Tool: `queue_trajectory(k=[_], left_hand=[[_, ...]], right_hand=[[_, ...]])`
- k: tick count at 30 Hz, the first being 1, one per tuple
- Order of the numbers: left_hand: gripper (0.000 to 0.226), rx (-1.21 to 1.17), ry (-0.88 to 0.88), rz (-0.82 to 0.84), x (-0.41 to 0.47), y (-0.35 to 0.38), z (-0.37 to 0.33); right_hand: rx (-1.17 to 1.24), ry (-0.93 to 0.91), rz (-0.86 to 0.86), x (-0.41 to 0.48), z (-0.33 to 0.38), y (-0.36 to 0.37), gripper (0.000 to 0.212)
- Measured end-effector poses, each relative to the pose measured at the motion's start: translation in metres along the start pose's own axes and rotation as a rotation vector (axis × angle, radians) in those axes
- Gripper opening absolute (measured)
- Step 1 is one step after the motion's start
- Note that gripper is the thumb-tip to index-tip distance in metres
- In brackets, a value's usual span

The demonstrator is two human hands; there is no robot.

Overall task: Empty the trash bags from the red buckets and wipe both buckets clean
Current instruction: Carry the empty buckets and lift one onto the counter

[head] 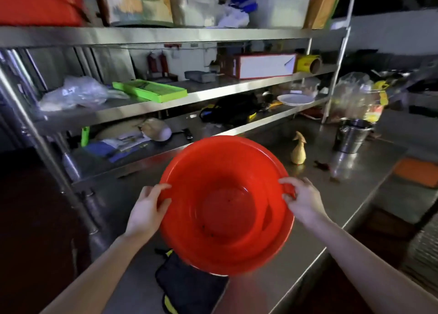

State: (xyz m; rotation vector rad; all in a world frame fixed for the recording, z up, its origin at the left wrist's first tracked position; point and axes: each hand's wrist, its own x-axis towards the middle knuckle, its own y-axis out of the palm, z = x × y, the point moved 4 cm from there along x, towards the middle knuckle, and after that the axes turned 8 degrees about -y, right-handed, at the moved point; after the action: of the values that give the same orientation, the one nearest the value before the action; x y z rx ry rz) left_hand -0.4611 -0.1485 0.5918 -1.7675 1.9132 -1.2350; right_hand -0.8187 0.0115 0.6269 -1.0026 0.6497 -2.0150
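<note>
A round red bucket (225, 195) is held above the steel counter (296, 254), tilted so its inside faces me. No bag lines it; a few dark specks dot the bottom. A second red rim shows nested under its right and lower edge. My left hand (147, 209) grips the left rim, thumb inside. My right hand (302, 198) grips the right rim. A dark blue cloth with yellow trim (189, 287) lies on the counter under the bucket.
Steel shelves (166, 100) at the back hold a green tray (149, 91), plastic bags, a white plate (295, 99) and boxes. A yellowish squeeze bottle (298, 151) and a metal pail (353, 133) stand on the counter to the right. More red plastic (40, 3) sits top left.
</note>
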Motion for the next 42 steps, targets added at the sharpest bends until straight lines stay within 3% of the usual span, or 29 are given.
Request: queue_trajectory(k=[6,14,20,24,31,34,38,42], left_hand=[[0.035,0.01,-0.102,-0.115,0.044,0.017,0.021],[0.032,-0.021,-0.252,-0.14,0.093,0.031,0.031],[0.025,-0.009,-0.323,-0.121,0.104,0.035,0.019],[0.021,-0.003,-0.405,-0.197,0.085,0.038,0.011],[0.029,-0.055,-0.599,-0.446,0.032,0.042,-0.016],[0.038,-0.095,-0.708,-0.537,-0.003,0.05,-0.016],[0.039,0.01,-0.829,-0.469,-0.057,0.068,-0.005],[0.045,0.122,-0.882,-0.325,-0.107,0.082,0.006]], right_hand=[[0.037,-0.103,0.093,0.091,-0.012,0.05,0.041],[0.007,-0.205,0.243,0.206,-0.008,0.083,0.042],[-0.015,-0.199,0.366,0.255,-0.034,0.114,0.04],[0.041,-0.282,0.417,0.274,-0.041,0.144,0.035],[0.054,-0.597,0.476,0.281,-0.007,0.164,0.031],[0.196,-0.807,0.522,0.251,0.041,0.157,0.028],[0.467,-1.081,0.659,0.174,0.111,0.139,0.025],[0.461,-1.327,0.708,0.098,0.158,0.142,0.026]])
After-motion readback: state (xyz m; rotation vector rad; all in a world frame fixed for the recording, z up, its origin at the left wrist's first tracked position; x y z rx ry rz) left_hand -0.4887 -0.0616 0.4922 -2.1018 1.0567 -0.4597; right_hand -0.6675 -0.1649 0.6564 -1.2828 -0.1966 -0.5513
